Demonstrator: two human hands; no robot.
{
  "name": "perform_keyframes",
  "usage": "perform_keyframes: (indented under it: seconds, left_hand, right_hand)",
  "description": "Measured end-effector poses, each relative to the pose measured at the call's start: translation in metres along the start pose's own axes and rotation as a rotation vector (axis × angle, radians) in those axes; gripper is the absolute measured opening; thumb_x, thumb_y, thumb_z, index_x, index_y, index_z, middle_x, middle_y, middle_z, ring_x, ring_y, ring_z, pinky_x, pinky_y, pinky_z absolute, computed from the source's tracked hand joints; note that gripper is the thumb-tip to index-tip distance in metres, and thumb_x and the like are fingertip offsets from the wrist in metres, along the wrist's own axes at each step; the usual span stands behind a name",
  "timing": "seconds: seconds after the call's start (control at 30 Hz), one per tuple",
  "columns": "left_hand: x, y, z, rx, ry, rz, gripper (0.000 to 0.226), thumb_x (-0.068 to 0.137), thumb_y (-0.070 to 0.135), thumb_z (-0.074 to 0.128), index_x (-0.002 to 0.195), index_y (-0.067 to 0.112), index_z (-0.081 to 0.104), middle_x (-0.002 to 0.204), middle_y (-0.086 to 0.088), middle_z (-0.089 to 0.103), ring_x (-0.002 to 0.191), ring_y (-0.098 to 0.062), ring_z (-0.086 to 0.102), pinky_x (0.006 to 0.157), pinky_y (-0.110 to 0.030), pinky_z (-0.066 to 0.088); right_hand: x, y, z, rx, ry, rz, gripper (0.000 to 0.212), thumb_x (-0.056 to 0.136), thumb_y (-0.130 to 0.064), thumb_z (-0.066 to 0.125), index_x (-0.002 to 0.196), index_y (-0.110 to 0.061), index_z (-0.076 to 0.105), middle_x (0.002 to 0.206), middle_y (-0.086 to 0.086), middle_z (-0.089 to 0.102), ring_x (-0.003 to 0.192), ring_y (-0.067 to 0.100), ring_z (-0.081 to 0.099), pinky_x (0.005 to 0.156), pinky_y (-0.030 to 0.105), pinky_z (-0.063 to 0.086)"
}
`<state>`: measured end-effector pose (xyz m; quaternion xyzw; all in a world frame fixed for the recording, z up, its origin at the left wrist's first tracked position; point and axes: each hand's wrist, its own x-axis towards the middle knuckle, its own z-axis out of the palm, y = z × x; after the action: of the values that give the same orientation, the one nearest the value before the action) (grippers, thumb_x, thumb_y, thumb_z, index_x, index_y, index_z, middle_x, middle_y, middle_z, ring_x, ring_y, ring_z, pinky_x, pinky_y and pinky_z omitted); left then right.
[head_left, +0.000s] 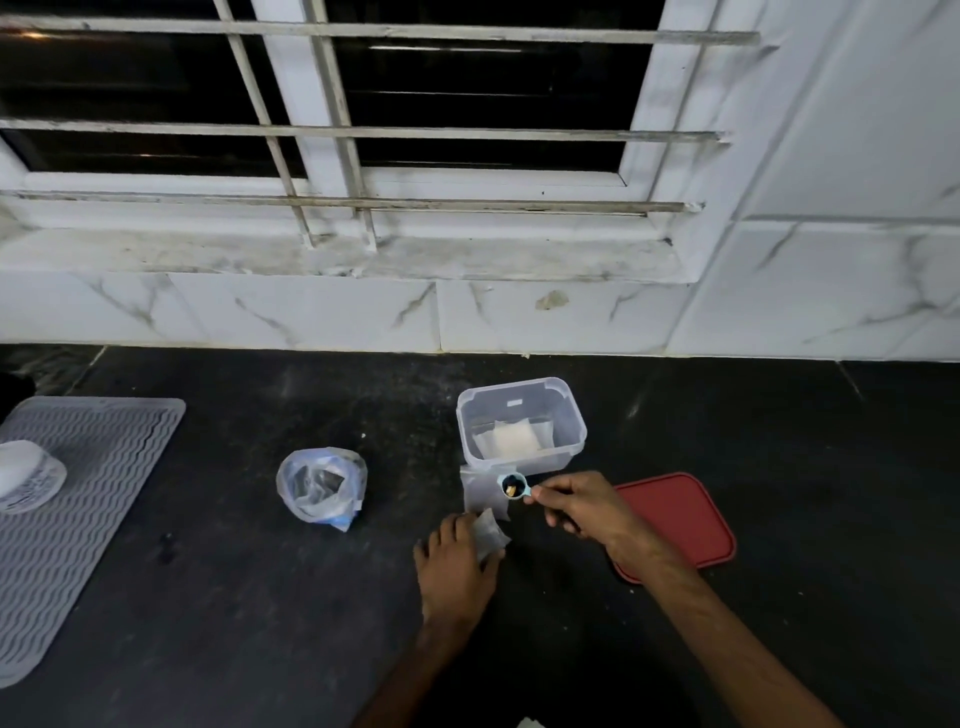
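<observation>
On the dark counter stands a clear plastic container, open, with several small white sachets inside. My right hand pinches the handle of a small blue measuring spoon that carries dark contents and hovers just in front of the container. Under the spoon lies a flat white sachet. My left hand rests on the counter and holds another small white sachet between thumb and fingers.
A red lid lies right of my right hand. A rolled-down plastic bag with dark contents stands to the left. A grey ridged mat with a white tub sits far left. The tiled wall and barred window rise behind.
</observation>
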<state>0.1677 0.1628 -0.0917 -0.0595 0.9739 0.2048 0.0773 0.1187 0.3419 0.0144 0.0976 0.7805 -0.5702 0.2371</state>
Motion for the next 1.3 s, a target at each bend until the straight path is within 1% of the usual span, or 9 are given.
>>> perform_keyframes:
  seconds: [0.13, 0.33, 0.47, 0.57, 0.77, 0.93, 1.07, 1.17, 1.3]
  left_hand:
    - [-0.009, 0.002, -0.003, -0.255, 0.108, 0.102, 0.058, 0.089, 0.062, 0.047, 0.139, 0.034, 0.04, 0.141, 0.013, 0.047, 0.131, -0.005, 0.042, 0.12, -0.045, 0.018]
    - [-0.016, 0.018, -0.011, -0.499, 0.187, 0.16, 0.051, 0.089, 0.057, 0.055, 0.133, 0.034, 0.045, 0.133, 0.021, 0.05, 0.123, 0.005, 0.042, 0.113, -0.047, 0.033]
    - [-0.015, 0.023, -0.007, -0.549, 0.201, 0.13, 0.042, 0.092, 0.05, 0.056, 0.13, 0.036, 0.046, 0.13, 0.024, 0.052, 0.12, 0.008, 0.044, 0.11, -0.047, 0.037]
    - [-0.013, 0.024, -0.004, -0.582, 0.188, 0.1, 0.034, 0.093, 0.048, 0.057, 0.125, 0.04, 0.046, 0.12, 0.03, 0.055, 0.115, 0.012, 0.046, 0.108, -0.046, 0.039]
    - [-0.011, 0.018, -0.004, -0.584, 0.166, 0.078, 0.041, 0.088, 0.047, 0.065, 0.122, 0.048, 0.043, 0.12, 0.042, 0.051, 0.115, 0.019, 0.043, 0.106, -0.046, 0.041]
    - [-0.011, 0.014, -0.007, -0.565, 0.144, 0.089, 0.055, 0.084, 0.054, 0.066, 0.131, 0.043, 0.04, 0.12, 0.032, 0.053, 0.111, 0.013, 0.047, 0.107, -0.042, 0.041]
    - [-0.008, 0.013, -0.014, -0.516, 0.098, 0.128, 0.063, 0.082, 0.052, 0.068, 0.134, 0.04, 0.036, 0.125, 0.028, 0.048, 0.107, 0.019, 0.042, 0.107, -0.037, 0.04]
    - [-0.003, 0.009, -0.018, -0.492, 0.059, 0.133, 0.062, 0.083, 0.039, 0.07, 0.134, 0.04, 0.035, 0.129, 0.023, 0.051, 0.114, 0.011, 0.046, 0.108, -0.035, 0.04]
    - [0.012, 0.002, -0.022, -0.436, 0.067, 0.144, 0.062, 0.086, 0.025, 0.068, 0.14, 0.03, 0.039, 0.138, 0.009, 0.053, 0.126, -0.011, 0.049, 0.108, -0.033, 0.042]
  right_hand:
    - [-0.002, 0.009, -0.007, -0.022, -0.013, -0.024, 0.018, 0.093, -0.015, 0.063, 0.093, -0.001, 0.074, 0.056, 0.005, 0.056, 0.038, 0.002, 0.04, 0.04, 0.013, 0.03]
    - [0.002, 0.01, -0.003, -0.317, -0.063, -0.134, 0.015, 0.09, -0.027, 0.065, 0.083, -0.019, 0.075, 0.055, -0.004, 0.064, 0.047, 0.006, 0.054, 0.054, 0.022, 0.044]
    - [-0.006, -0.002, 0.009, -1.002, 0.096, -0.496, 0.019, 0.091, -0.032, 0.056, 0.103, -0.028, 0.07, 0.1, -0.008, 0.071, 0.096, 0.012, 0.064, 0.075, 0.029, 0.049]
    - [-0.011, -0.004, 0.02, -1.15, 0.055, -0.705, 0.024, 0.093, -0.022, 0.054, 0.115, -0.029, 0.063, 0.11, -0.007, 0.066, 0.11, 0.015, 0.052, 0.072, 0.031, 0.048]
    - [0.007, 0.021, 0.021, -1.044, 0.063, -0.67, 0.023, 0.09, -0.03, 0.055, 0.111, -0.034, 0.065, 0.111, -0.015, 0.064, 0.11, 0.007, 0.051, 0.074, 0.026, 0.052]
    - [0.015, 0.022, 0.02, -0.834, 0.163, -0.561, 0.02, 0.089, -0.042, 0.056, 0.104, -0.036, 0.069, 0.102, -0.018, 0.069, 0.098, 0.002, 0.059, 0.076, 0.026, 0.052]
    - [0.024, 0.025, 0.014, -0.407, 0.159, -0.387, 0.009, 0.083, -0.032, 0.072, 0.091, -0.032, 0.076, 0.087, -0.021, 0.073, 0.084, -0.003, 0.067, 0.078, 0.023, 0.054]
    - [0.023, 0.023, 0.013, -0.098, 0.113, -0.312, 0.011, 0.084, -0.013, 0.074, 0.086, -0.023, 0.078, 0.076, -0.007, 0.076, 0.076, 0.015, 0.071, 0.073, 0.028, 0.055]
    - [0.023, 0.024, 0.012, 0.067, 0.118, -0.264, 0.009, 0.085, -0.009, 0.072, 0.086, -0.016, 0.077, 0.077, 0.003, 0.076, 0.081, 0.036, 0.068, 0.071, 0.03, 0.055]
